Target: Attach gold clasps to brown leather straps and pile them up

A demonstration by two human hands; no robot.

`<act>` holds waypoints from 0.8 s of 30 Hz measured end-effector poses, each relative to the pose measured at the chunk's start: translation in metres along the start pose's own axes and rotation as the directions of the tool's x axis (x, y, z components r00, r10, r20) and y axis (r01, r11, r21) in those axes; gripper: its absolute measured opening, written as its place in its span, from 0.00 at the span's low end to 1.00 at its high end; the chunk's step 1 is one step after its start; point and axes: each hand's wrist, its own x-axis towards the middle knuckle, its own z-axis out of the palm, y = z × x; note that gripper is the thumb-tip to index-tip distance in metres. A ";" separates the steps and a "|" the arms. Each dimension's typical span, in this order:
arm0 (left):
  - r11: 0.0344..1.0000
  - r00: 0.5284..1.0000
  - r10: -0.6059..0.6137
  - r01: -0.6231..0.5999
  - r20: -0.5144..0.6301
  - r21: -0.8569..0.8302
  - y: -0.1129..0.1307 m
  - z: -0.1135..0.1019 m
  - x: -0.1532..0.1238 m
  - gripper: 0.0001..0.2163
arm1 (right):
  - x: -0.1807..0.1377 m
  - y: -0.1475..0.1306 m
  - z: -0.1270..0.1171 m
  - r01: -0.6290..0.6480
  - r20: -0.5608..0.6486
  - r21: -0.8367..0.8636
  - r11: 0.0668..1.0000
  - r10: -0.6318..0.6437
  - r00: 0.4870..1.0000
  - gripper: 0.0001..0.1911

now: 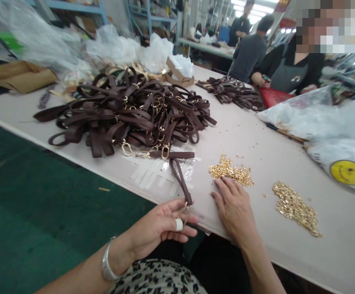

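My left hand (171, 222) holds a dark brown wrist strap (182, 181) near its gold ring, with white tape around one finger. The strap's loop reaches away onto the table. My right hand (234, 204) lies on the table with fingers stretched out and thumb apart, its fingertips touching the near edge of a pile of small gold metal fittings (231, 169). Whether a fitting is under the fingertips is hidden. Beyond my left hand another brown strap (180, 154) lies flat with gold clasps. Behind it rises a large heap of brown straps (134, 114) with gold rings.
A second pile of gold fittings (296, 208) lies at the right. Plastic bags (333, 122) cover the table's right side. More straps (232, 94) lie farther back, near a person handling a red bag (274, 97). An open cardboard box (18, 75) stands at the left.
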 end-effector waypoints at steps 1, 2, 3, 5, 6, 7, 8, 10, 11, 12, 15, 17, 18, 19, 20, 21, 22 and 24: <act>1.000 1.000 0.014 -0.014 0.020 -0.012 0.000 -0.001 0.000 0.28 | 0.003 0.000 0.002 0.000 0.001 -0.010 1.000 0.000 1.000 0.21; 0.999 0.999 0.033 -0.032 0.030 -0.024 -0.001 -0.002 0.001 0.27 | 0.006 0.001 0.004 0.008 -0.003 -0.013 1.000 -0.008 1.000 0.21; 0.998 0.998 0.057 -0.056 0.027 -0.036 -0.002 -0.001 0.002 0.26 | 0.008 0.002 0.007 0.018 -0.012 -0.010 1.000 -0.018 1.000 0.22; 0.992 0.993 0.114 -0.115 -0.013 -0.048 -0.005 0.000 0.006 0.22 | 0.009 0.005 0.010 0.040 -0.046 0.011 0.999 -0.040 0.998 0.22; 0.989 0.989 0.142 -0.145 -0.049 -0.042 -0.007 0.002 0.007 0.20 | 0.009 0.006 0.011 0.046 -0.073 0.031 0.998 -0.043 0.996 0.22; 0.985 0.982 0.168 -0.171 -0.086 -0.029 -0.009 0.004 0.009 0.18 | 0.008 0.007 0.011 0.046 -0.105 0.057 0.997 -0.040 0.994 0.22; 0.981 0.975 0.191 -0.193 -0.116 -0.010 -0.010 0.005 0.009 0.18 | 0.007 0.008 0.010 0.037 -0.143 0.091 0.995 -0.024 0.989 0.21; 0.976 0.965 0.219 -0.216 -0.142 0.036 -0.011 0.009 0.009 0.18 | 0.001 0.006 0.005 -0.033 -0.220 0.191 0.981 0.075 0.973 0.18; 0.974 0.965 0.223 -0.217 -0.136 0.059 -0.011 0.010 0.008 0.19 | -0.003 0.003 0.001 -0.100 -0.236 0.269 0.958 0.166 0.958 0.17; 0.973 0.968 0.223 -0.214 -0.119 0.083 -0.011 0.012 0.007 0.19 | -0.008 -0.001 -0.004 -0.177 -0.220 0.376 0.910 0.273 0.936 0.15; 0.961 0.972 0.232 -0.221 -0.047 0.169 -0.007 0.016 0.004 0.17 | -0.024 -0.021 -0.016 -0.356 0.015 0.742 0.568 0.517 0.856 0.13; 0.939 0.966 0.257 -0.247 -0.012 0.238 -0.005 0.020 0.003 0.13 | -0.033 -0.037 -0.021 -0.392 0.208 0.872 0.292 0.505 0.838 0.12; 0.928 0.963 0.271 -0.262 0.001 0.266 -0.004 0.021 0.004 0.11 | -0.036 -0.045 -0.022 -0.404 0.279 0.896 0.187 0.471 0.837 0.11; 0.918 0.960 0.280 -0.272 0.013 0.287 -0.004 0.023 0.004 0.09 | -0.038 -0.052 -0.022 -0.416 0.332 0.902 0.110 0.437 0.836 0.11; 0.912 0.958 0.285 -0.278 0.023 0.301 -0.004 0.024 0.005 0.08 | -0.038 -0.058 -0.022 -0.427 0.369 0.902 0.058 0.407 0.835 0.11; 0.907 0.957 0.287 -0.283 0.033 0.311 -0.005 0.026 0.006 0.07 | -0.039 -0.063 -0.021 -0.434 0.390 0.900 0.028 0.388 0.835 0.11; 0.903 0.957 0.286 -0.286 0.047 0.321 -0.005 0.027 0.007 0.06 | -0.038 -0.065 -0.021 -0.436 0.398 0.900 0.016 0.378 0.835 0.11; 0.893 0.959 0.275 -0.283 0.074 0.351 -0.006 0.028 0.008 0.07 | -0.037 -0.067 -0.021 -0.437 0.395 0.899 0.030 0.375 0.838 0.10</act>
